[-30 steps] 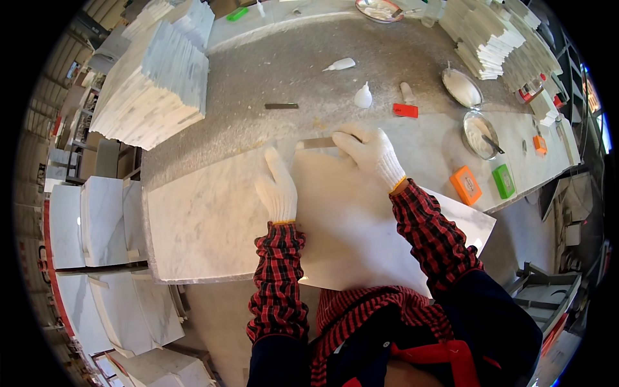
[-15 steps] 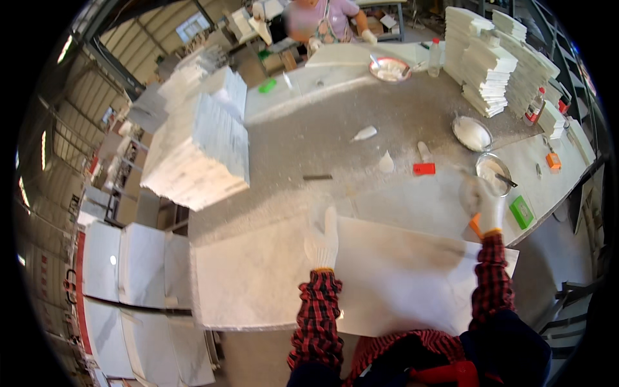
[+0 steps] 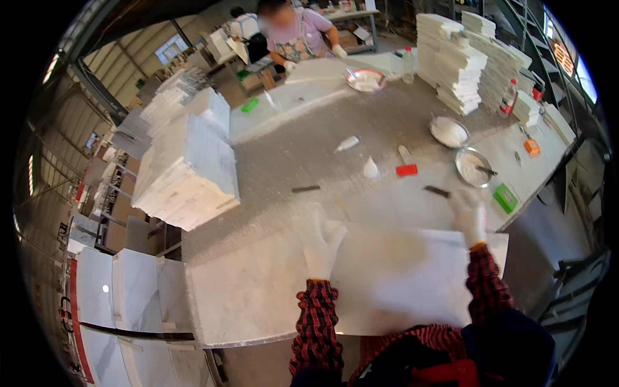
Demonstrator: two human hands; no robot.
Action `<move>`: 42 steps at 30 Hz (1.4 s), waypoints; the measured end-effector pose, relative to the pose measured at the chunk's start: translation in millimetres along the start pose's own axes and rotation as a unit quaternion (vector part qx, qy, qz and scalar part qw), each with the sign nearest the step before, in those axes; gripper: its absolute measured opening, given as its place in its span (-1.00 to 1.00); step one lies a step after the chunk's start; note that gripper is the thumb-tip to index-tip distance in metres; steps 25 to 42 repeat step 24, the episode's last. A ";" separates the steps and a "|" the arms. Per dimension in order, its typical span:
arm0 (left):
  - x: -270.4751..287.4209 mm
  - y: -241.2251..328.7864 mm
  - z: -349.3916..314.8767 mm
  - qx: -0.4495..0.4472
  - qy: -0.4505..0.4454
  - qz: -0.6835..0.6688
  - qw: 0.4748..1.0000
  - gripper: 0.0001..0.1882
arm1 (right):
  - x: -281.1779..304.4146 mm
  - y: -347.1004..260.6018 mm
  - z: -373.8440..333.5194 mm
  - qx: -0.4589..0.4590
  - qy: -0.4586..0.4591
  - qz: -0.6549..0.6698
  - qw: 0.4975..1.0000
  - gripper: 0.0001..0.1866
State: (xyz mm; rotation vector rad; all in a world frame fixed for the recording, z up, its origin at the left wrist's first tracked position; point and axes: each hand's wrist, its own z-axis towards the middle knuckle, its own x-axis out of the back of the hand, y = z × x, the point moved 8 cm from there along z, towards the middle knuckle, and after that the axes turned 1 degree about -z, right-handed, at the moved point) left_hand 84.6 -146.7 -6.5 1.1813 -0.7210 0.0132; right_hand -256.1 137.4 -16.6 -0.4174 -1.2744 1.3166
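My left hand (image 3: 317, 248), in a white glove, lies flat near the far edge of a pale marble slab (image 3: 258, 284), its thumb apart from the fingers. Above the slab's right part, my right hand (image 3: 469, 216), also gloved, is closed round a scraper. The scraper's dark flat blade (image 3: 437, 191) sticks out to the left past the fingers; its handle is hidden in the grip. Beyond that hand stands a metal bowl (image 3: 459, 171) of whitish paste with a dark-handled tool in it. A green box (image 3: 505, 198) lies just right of the hand.
A second bowl (image 3: 433, 137) holds white material. White bottles (image 3: 370, 169), a red piece (image 3: 407, 170) and a dark strip (image 3: 305, 189) lie mid-table. Slab stacks (image 3: 187, 161) rise at left and far right (image 3: 461, 74). A person (image 3: 303, 35) works across the table.
My right hand has drawn back from beside the paste bowl, and the dark scraper blade now shows at its left. The orange piece by that hand no longer shows. The whole view has shifted.
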 end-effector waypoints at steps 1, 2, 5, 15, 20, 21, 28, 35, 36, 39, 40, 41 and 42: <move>3.5 -7.8 -0.5 -0.025 0.009 0.017 1.000 -0.15 | -29.5 -30.5 -23.6 -0.041 -0.041 0.029 0.998 -0.74; 2.2 -15.5 -3.0 -0.044 0.014 0.028 0.999 -0.14 | -56.6 -43.6 -45.6 -0.120 -0.073 0.081 0.987 -0.72; -0.1 0.7 -14.0 -0.058 0.022 0.073 0.995 -0.14 | -97.3 -79.6 -92.4 -0.128 -0.092 0.089 0.983 -0.77; 17.5 -22.6 -45.0 -0.024 0.046 0.045 0.998 -0.39 | -142.5 -132.0 -113.6 -0.038 -0.264 0.022 0.963 -0.65; 16.1 -22.9 -42.1 0.050 -0.015 0.002 0.999 -0.48 | -173.9 -170.5 -121.6 0.087 -0.227 0.040 0.969 -0.54; 15.2 -26.8 -42.5 0.077 -0.028 -0.004 0.997 -0.48 | -179.0 -170.9 -122.4 0.094 -0.233 0.023 0.968 -0.52; 16.3 -29.0 -43.2 0.081 -0.032 -0.009 0.996 -0.48 | -188.3 -176.9 -124.7 0.129 -0.233 -0.039 0.963 -0.46; 16.3 -29.0 -43.2 0.081 -0.032 -0.009 0.996 -0.48 | -188.3 -176.9 -124.7 0.129 -0.233 -0.039 0.963 -0.46; 16.3 -29.0 -43.2 0.081 -0.032 -0.009 0.996 -0.48 | -188.3 -176.9 -124.7 0.129 -0.233 -0.039 0.963 -0.46; 16.3 -29.0 -43.2 0.081 -0.032 -0.009 0.996 -0.48 | -188.3 -176.9 -124.7 0.129 -0.233 -0.039 0.963 -0.46; 16.3 -29.0 -43.2 0.081 -0.032 -0.009 0.996 -0.48 | -188.3 -176.9 -124.7 0.129 -0.233 -0.039 0.963 -0.46; 16.3 -29.0 -43.2 0.081 -0.032 -0.009 0.996 -0.48 | -188.3 -176.9 -124.7 0.129 -0.233 -0.039 0.963 -0.46; 16.3 -29.0 -43.2 0.081 -0.032 -0.009 0.996 -0.48 | -188.3 -176.9 -124.7 0.129 -0.233 -0.039 0.963 -0.46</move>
